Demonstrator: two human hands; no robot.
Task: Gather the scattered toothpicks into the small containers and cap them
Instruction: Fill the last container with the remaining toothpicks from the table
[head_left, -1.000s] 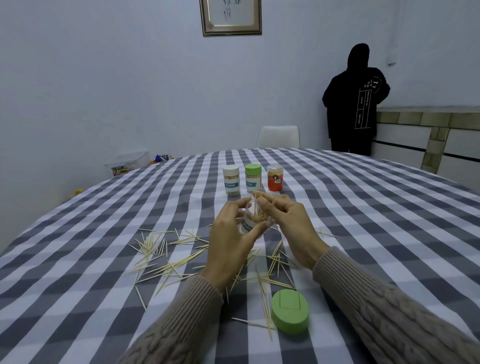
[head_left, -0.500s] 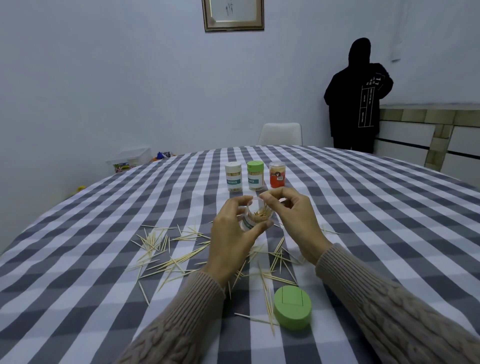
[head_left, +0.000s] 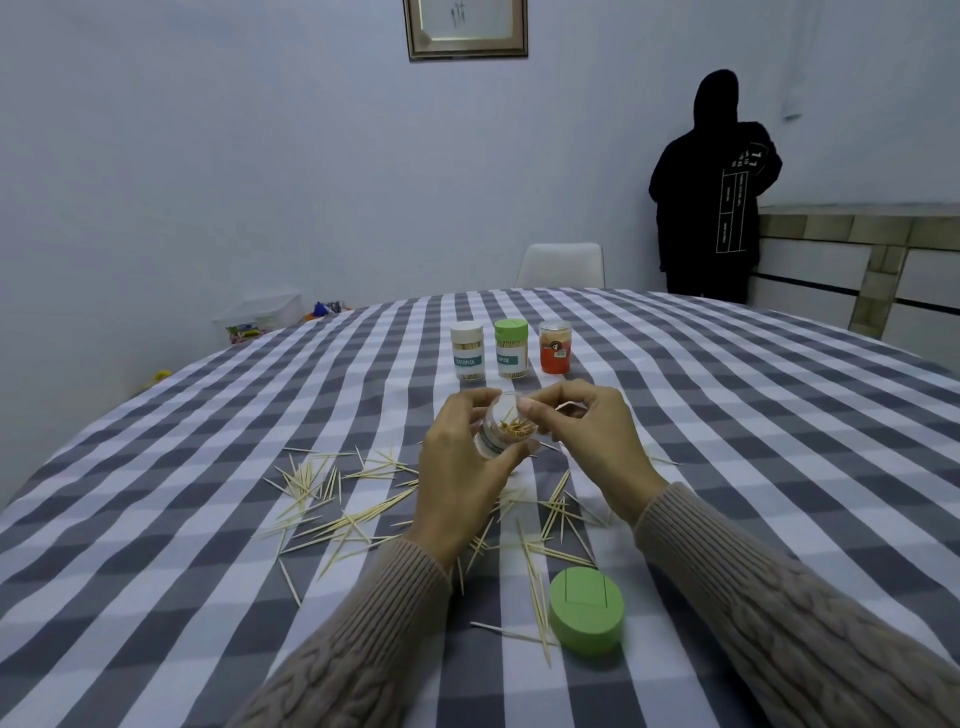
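My left hand (head_left: 460, 478) grips a small clear container (head_left: 504, 431), tilted with its open mouth toward me and toothpick tips showing inside. My right hand (head_left: 587, 441) is beside its rim, fingers curled, thumb and forefinger pinched at the mouth; whether they pinch a toothpick I cannot tell. Several loose toothpicks (head_left: 343, 519) lie scattered on the checked tablecloth below and left of my hands. A loose green cap (head_left: 587, 616) lies near the front. Three capped containers stand behind: white-capped (head_left: 467, 351), green-capped (head_left: 511, 347), and an orange one (head_left: 555, 346).
The grey-and-white checked table (head_left: 156, 545) fills the view. A white chair (head_left: 561, 265) stands at its far side. A person in a black hooded top (head_left: 714, 192) stands by the wall at the back right. A clear box of toys (head_left: 260, 317) sits on the floor left.
The toothpicks that stuck up from the container a second ago now sit inside it. Both hands with the container stay in about the same spot.
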